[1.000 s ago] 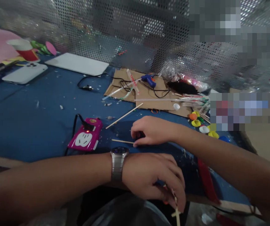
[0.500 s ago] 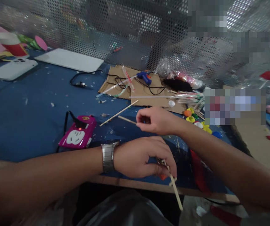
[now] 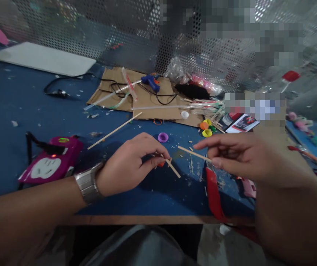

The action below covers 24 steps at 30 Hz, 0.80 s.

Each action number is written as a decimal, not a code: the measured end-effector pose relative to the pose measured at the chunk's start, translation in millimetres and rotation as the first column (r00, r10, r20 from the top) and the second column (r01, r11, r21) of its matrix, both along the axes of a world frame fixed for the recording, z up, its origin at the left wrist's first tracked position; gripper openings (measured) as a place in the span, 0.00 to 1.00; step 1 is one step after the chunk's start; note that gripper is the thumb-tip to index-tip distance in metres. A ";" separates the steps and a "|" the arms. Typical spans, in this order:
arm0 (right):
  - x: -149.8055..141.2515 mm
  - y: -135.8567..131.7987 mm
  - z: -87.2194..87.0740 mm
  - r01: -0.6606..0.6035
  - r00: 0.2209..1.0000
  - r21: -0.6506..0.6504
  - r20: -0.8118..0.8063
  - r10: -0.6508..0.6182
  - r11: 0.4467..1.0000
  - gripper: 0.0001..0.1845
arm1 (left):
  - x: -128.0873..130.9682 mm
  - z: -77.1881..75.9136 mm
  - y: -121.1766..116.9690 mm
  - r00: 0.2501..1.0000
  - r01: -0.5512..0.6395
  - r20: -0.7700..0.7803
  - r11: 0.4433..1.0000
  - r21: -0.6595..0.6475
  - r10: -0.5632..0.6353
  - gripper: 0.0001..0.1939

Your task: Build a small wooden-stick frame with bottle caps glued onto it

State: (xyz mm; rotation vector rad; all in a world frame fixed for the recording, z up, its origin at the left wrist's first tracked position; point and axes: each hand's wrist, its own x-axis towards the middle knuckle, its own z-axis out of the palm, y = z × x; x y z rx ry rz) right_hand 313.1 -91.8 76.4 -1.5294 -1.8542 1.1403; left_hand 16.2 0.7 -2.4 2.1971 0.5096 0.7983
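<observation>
My left hand [image 3: 127, 164], with a metal watch at its wrist, pinches a thin wooden stick [image 3: 175, 170] whose end sticks out to the lower right. A small orange piece [image 3: 161, 163] shows under those fingers; how it joins the stick is hidden. Between thumb and fingers of my right hand [image 3: 237, 157] is another short wooden stick [image 3: 192, 152], pointing left, with the index finger stretched out above it. A longer wooden stick [image 3: 114, 131] lies beyond my left hand. Just below my right hand lies a red-handled tool [image 3: 214, 194], its metal head partly covered.
A purple power strip [image 3: 46, 160] with a lit plug stands at left. Behind are cardboard [image 3: 161, 105], a blue glue gun [image 3: 151, 83] with its cord, and a white board [image 3: 44, 59]. Coloured bottle caps [image 3: 207, 133], a purple cap [image 3: 163, 137] and wood scraps lie nearby.
My right hand has drawn back from the far side of my left hand to the right, its short stick still held. My left hand has shifted left and up. The view has swung right.
</observation>
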 end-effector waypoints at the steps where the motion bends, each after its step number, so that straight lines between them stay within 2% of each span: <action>1: 0.5 -2.2 -1.0 -0.023 1.000 -0.010 0.007 0.023 1.000 0.16 | -0.3 0.2 0.0 1.000 -0.001 0.001 1.000 0.003 0.001 0.08; 7: -3.5 -2.6 -17.9 -0.108 0.994 -0.004 -0.010 0.108 0.994 0.12 | -0.5 2.8 -2.6 0.999 0.030 0.021 1.000 0.009 -0.030 0.07; 15: -1.2 3.5 -22.1 -0.215 0.977 0.177 0.029 0.213 0.960 0.13 | -0.6 6.7 -4.3 0.998 0.020 0.058 1.000 0.011 -0.021 0.05; 19: -1.1 4.9 -25.0 -0.189 0.981 0.225 0.012 0.191 0.956 0.12 | -1.1 8.5 -4.7 0.998 0.031 0.054 1.000 0.005 -0.031 0.06; 24: -3.2 3.4 -23.9 -0.166 0.986 0.221 0.007 0.168 0.961 0.12 | -0.5 10.7 -5.3 0.998 0.024 0.061 1.000 0.017 -0.025 0.06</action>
